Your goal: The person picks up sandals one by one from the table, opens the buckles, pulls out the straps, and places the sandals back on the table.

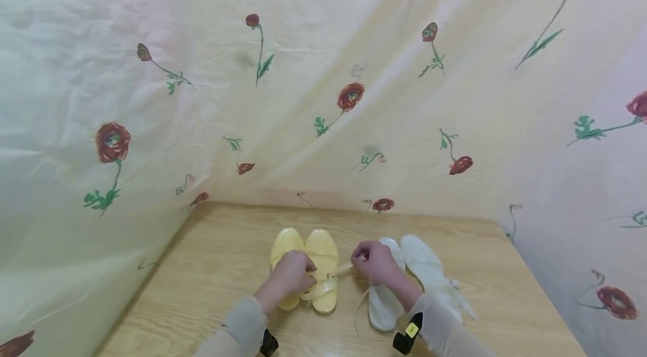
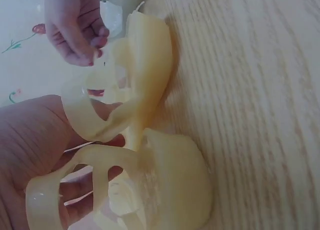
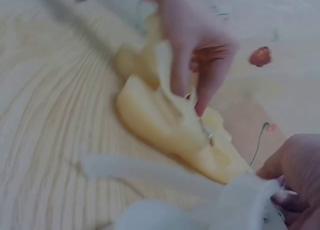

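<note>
Flower-printed cloth [image 1: 212,104] backs a wooden table [image 1: 217,273] with white sandals [image 1: 420,256] beside yellow sandals [image 1: 322,249]. The right hand [image 1: 377,262], blocking the white pair, pinches a yellow strap [image 1: 345,268]; the left hand [image 1: 292,274] touches the yellow pair, grip unclear. The right wrist view adds a buckle [image 3: 208,137] unseen from the left.

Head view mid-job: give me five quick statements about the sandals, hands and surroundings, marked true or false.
1. The yellow sandals lie left of the white sandals. True.
2. The left hand is at the white sandals. False: it is at the yellow sandals.
3. The right hand hides part of a white sandal. True.
4. The white sandals are stacked on the yellow pair. False: the pairs lie side by side on the table.
5. The cloth behind carries red flowers. True.
</note>
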The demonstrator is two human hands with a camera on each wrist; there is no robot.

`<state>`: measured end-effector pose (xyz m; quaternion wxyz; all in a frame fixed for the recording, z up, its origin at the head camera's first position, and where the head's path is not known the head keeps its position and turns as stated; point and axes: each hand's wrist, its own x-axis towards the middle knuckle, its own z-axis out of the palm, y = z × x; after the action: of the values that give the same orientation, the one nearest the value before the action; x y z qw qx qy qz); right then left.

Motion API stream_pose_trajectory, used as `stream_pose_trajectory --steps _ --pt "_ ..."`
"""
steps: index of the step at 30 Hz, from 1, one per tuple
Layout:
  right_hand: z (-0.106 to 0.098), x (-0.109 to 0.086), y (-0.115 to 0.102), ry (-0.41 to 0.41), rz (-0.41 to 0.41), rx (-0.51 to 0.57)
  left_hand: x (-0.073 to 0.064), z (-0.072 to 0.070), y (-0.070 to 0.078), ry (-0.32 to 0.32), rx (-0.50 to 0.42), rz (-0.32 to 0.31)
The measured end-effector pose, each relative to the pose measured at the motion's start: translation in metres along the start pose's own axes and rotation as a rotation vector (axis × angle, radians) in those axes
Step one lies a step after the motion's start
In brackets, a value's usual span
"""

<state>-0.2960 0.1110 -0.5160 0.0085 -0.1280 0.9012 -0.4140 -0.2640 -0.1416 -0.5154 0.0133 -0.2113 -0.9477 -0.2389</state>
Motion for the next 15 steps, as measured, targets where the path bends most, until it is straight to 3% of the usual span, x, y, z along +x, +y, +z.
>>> stream_pose_trajectory --steps 3,7,10,15 --pt "0.004 -0.004 0.001 0.010 -0.106 -0.225 0.001 0.003 0.001 0.033 0.068 0.045" --pt "0.013 -0.007 -0.009 0.021 -0.313 -0.365 0.001 0.003 0.001 0.028 0.067 0.068" --pt "0.018 -0.007 -0.020 -0.043 -0.435 -0.288 0.003 0.002 0.001 0.019 0.042 0.078" --pt "0.024 -0.003 -0.027 -0.231 -0.415 -0.140 0.005 -0.001 0.001 0.012 -0.038 0.114"
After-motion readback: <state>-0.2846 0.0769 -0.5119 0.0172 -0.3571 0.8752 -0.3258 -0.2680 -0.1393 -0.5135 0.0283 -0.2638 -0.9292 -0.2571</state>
